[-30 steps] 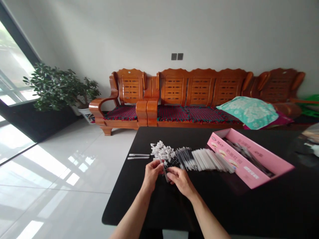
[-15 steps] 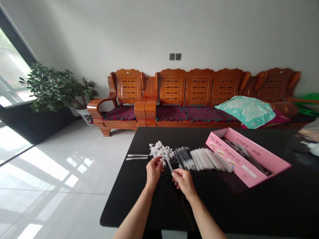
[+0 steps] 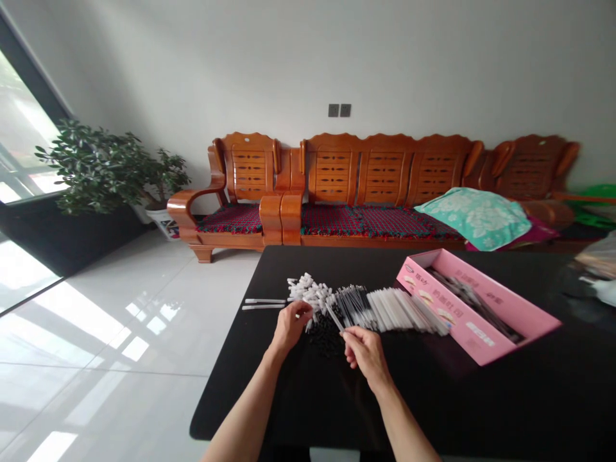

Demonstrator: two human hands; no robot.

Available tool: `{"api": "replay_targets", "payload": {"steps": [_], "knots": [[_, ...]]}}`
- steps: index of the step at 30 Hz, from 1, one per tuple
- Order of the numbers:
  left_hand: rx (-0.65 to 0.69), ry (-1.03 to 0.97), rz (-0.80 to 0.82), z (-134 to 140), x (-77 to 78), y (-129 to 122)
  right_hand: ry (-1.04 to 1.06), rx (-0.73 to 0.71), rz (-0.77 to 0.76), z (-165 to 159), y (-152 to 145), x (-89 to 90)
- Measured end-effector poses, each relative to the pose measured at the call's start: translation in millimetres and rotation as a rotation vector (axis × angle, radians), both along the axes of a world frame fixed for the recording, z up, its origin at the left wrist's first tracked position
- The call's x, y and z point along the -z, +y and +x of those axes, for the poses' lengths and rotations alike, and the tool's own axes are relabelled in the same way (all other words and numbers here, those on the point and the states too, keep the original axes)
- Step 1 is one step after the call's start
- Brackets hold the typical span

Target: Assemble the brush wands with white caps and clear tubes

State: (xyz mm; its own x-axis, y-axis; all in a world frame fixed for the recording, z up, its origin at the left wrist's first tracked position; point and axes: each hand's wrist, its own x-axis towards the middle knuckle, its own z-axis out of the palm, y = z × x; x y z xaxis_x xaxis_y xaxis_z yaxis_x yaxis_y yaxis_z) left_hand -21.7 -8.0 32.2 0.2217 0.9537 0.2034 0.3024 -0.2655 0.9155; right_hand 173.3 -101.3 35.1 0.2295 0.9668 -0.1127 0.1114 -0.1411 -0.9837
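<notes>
My right hand [image 3: 364, 351] pinches a slim translucent tube [image 3: 333, 316] that slants up to the left. My left hand [image 3: 291, 326] has its fingers closed beside a heap of small white caps [image 3: 308, 287]; whatever they hold is hidden or too small to name. Between the hands lies a scatter of small black pieces [image 3: 326, 341]. A bundle of thin dark rods [image 3: 353, 303] sits right of the caps, followed by a row of frosted tubes [image 3: 402, 309]. Two slender white-capped tubes [image 3: 264, 301] lie side by side at the left.
A pink box [image 3: 469, 321] with dark thin items inside stands on the black table [image 3: 399, 398], right of the tubes. At the far right edge is a plastic bag [image 3: 599, 260]. Behind the table runs a wooden sofa [image 3: 385, 163]; a potted plant [image 3: 103, 167] stands left.
My hands have moved apart: the left a little left and down, the right slightly right, still with the tube. The rest of the table looks the same.
</notes>
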Motion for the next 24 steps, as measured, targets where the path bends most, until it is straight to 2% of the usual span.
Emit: {"api": "replay_targets", "payload": {"steps": [3, 6, 16, 24], "knots": [[0.017, -0.35, -0.176, -3, -1.2, -5, -0.112, -0.007, 0.093, 2, -1, -10.7], [0.009, -0.484, -0.208, -2, -0.2, -10, -0.228, -0.058, 0.175, 0, 0, -19.8], [0.078, -0.401, -0.136, -6, -4.9, -9, -0.295, -0.155, 0.24, -2, 2, -33.9], [0.207, -0.331, -0.132, -7, -13.3, -12, -0.274, -0.182, 0.226, -1, 2, -38.1]]}}
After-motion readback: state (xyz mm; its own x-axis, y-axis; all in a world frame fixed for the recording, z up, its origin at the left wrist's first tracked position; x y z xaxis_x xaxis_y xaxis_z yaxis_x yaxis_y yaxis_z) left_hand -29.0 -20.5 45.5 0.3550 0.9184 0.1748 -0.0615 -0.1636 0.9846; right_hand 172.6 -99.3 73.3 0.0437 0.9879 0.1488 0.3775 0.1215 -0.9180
